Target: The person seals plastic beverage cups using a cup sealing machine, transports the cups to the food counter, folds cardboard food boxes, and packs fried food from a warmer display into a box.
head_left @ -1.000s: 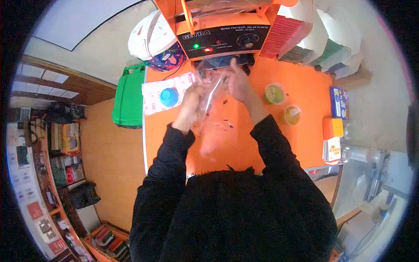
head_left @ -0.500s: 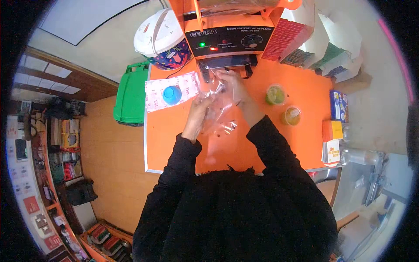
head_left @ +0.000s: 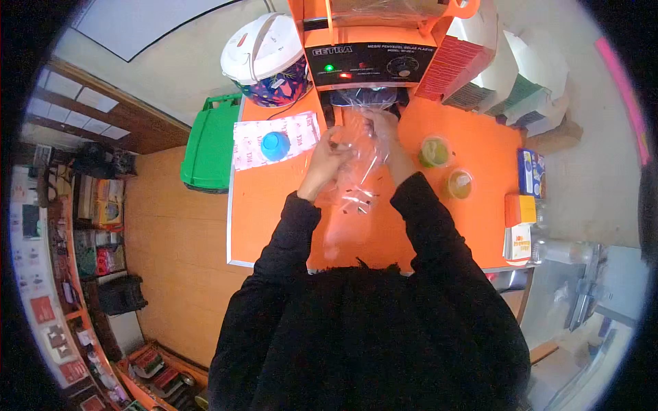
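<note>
Clear plastic film [head_left: 363, 159] hangs crumpled in front of the orange cup sealing machine [head_left: 370, 58], and both of my hands grip it. My left hand [head_left: 327, 163] pinches the film's left side, thumb and fingers closed together. Higher up, close to the machine's lower opening, my right hand [head_left: 384, 129] is closed on the film's right side; its fingertips are partly hidden by the shiny plastic. A green light and a red light glow on the machine's black panel. To the right of my right hand stand two clear cups, one with green contents [head_left: 434, 151] and another with yellowish contents [head_left: 458, 183].
On a pink-patterned sheet [head_left: 247, 155] at the left sits a blue cup [head_left: 275, 146]. Behind it stands a white-lidded rice cooker [head_left: 264, 51]. A green bin [head_left: 210, 147] is beside the orange table [head_left: 274, 219]. Cartons [head_left: 459, 58] and small boxes [head_left: 519, 209] line the right side.
My head view has shifted slightly. My left hand has moved up and a little right, nearer the machine. The film is bunched more between my hands, and both still hold it.
</note>
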`<action>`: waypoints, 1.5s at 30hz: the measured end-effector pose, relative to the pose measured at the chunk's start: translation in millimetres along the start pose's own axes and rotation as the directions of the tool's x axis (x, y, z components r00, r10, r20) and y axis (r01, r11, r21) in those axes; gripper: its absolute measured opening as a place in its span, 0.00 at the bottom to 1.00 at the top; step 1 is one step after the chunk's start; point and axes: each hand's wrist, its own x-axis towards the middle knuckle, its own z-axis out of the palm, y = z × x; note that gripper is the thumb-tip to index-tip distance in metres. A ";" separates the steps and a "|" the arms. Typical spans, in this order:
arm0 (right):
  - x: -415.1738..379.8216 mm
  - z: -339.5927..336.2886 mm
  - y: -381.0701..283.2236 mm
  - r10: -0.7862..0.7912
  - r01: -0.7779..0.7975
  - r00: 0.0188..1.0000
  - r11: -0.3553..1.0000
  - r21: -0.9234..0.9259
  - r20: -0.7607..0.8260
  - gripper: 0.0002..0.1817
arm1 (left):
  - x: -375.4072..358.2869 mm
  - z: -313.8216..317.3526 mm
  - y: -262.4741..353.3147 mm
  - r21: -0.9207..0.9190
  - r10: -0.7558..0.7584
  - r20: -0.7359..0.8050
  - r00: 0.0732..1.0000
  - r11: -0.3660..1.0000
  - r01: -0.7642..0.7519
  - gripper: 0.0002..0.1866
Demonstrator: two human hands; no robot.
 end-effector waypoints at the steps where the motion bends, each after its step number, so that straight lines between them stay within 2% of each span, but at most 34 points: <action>1: -4.2 -9.3 -0.5 0.042 -0.042 0.999 0.999 -0.032 0.026 0.09 | -1.5 3.3 3.2 -0.102 -0.069 0.049 0.996 0.992 0.074 0.27; 2: -8.3 -15.7 0.1 0.084 -0.081 0.995 0.995 -0.064 0.050 0.09 | -1.8 7.2 0.7 -0.106 -0.069 0.052 0.996 0.992 0.074 0.27; 4: -22.8 -19.0 -14.0 0.076 -0.069 0.992 0.995 -0.071 0.104 0.10 | -3.2 16.6 -4.2 -0.020 -0.076 0.244 0.967 0.996 0.083 0.21; 7: -38.9 -20.6 -36.5 0.073 -0.056 0.980 0.994 -0.096 0.184 0.11 | -17.9 32.7 -1.9 -0.031 -0.022 0.271 0.962 0.999 0.032 0.15; 9: -44.1 -20.2 -41.9 0.080 -0.056 0.974 0.991 -0.117 0.213 0.11 | -29.1 37.5 6.1 -0.045 -0.037 0.241 0.970 0.998 0.049 0.14; 11: -46.8 -18.6 -43.9 0.055 -0.030 0.960 0.995 -0.098 0.274 0.12 | -37.0 41.2 13.2 -0.234 -0.084 0.183 0.980 0.964 0.126 0.12; 12: -47.8 -18.4 -43.3 0.055 -0.029 0.960 0.995 -0.096 0.276 0.12 | -38.6 43.3 11.3 -0.233 -0.083 0.181 0.980 0.965 0.125 0.12; 14: -50.4 -18.3 -42.0 0.046 -0.022 0.968 0.995 -0.099 0.249 0.09 | -40.4 46.4 5.9 -0.297 0.021 0.098 0.995 0.955 0.009 0.09; 17: -58.7 -16.5 -44.9 0.019 0.009 0.978 0.991 -0.133 0.209 0.10 | -47.2 44.6 15.0 -0.235 -0.020 0.115 0.993 0.971 0.047 0.09; 20: -59.7 -24.8 -35.9 0.005 0.021 0.968 0.995 -0.099 0.251 0.10 | -51.6 44.8 12.0 -0.180 0.003 0.125 0.992 0.983 0.019 0.09; 24: -61.2 -22.3 -33.5 0.032 0.000 0.981 0.986 -0.166 0.190 0.11 | -59.0 48.0 10.2 -0.245 -0.034 0.097 0.995 0.968 0.057 0.08; 27: -64.7 -21.0 -35.3 0.055 -0.032 0.984 0.990 -0.136 0.169 0.09 | -55.8 40.9 10.6 -0.293 -0.028 0.182 0.983 0.953 0.081 0.13; 29: -66.2 -20.6 -34.5 0.072 -0.064 0.983 0.997 -0.051 0.171 0.09 | -43.3 33.3 9.1 -0.139 -0.021 -0.088 0.996 0.990 0.009 0.20; 30: -67.9 -22.7 -35.2 0.072 -0.064 0.982 0.997 -0.051 0.173 0.09 | -39.0 26.6 20.5 -0.223 -0.128 -0.106 0.986 0.969 0.102 0.28; 31: -70.2 -26.9 -36.0 0.069 -0.061 0.972 0.997 -0.043 0.223 0.07 | -26.8 22.1 19.7 -0.223 -0.128 -0.108 0.986 0.970 0.102 0.28; 33: -81.5 -27.5 -36.6 0.069 -0.061 0.958 0.997 -0.038 0.277 0.06 | 2.0 14.5 15.8 -0.495 -0.160 -0.018 0.987 0.859 0.130 0.26; 34: -92.1 -23.3 -41.2 0.023 -0.030 0.974 0.999 0.026 0.226 0.04 | 11.9 14.1 19.5 -0.497 -0.160 -0.022 0.987 0.858 0.128 0.26; 35: -97.2 -20.4 -44.0 -0.020 0.005 0.985 0.996 0.088 0.172 0.01 | 21.6 16.8 23.4 -0.569 -0.143 0.192 0.971 0.790 0.228 0.25; 36: -95.2 -22.1 -40.7 -0.019 0.004 0.984 0.996 0.085 0.176 0.01 | 29.5 21.2 26.2 -0.610 -0.097 0.395 0.914 0.715 0.340 0.24; 38: -88.6 -29.4 -31.8 0.056 -0.091 0.971 0.986 0.141 0.231 0.04 | 46.9 40.4 16.9 -0.652 -0.049 0.368 0.929 0.699 0.295 0.21; 40: -93.8 -30.6 -31.3 0.046 -0.070 0.978 0.991 0.115 0.202 0.05 | 47.7 47.1 20.6 -0.689 0.000 0.344 0.939 0.679 0.253 0.19; 43: -103.7 -23.6 -40.2 0.042 -0.054 0.989 0.996 0.077 0.142 0.06 | 34.8 48.9 27.7 -0.674 -0.043 0.378 0.925 0.672 0.307 0.15; 45: -107.5 -19.4 -41.1 0.048 -0.056 0.992 0.996 0.066 0.114 0.06 | 27.3 52.9 32.7 -0.636 -0.111 0.297 0.948 0.718 0.283 0.12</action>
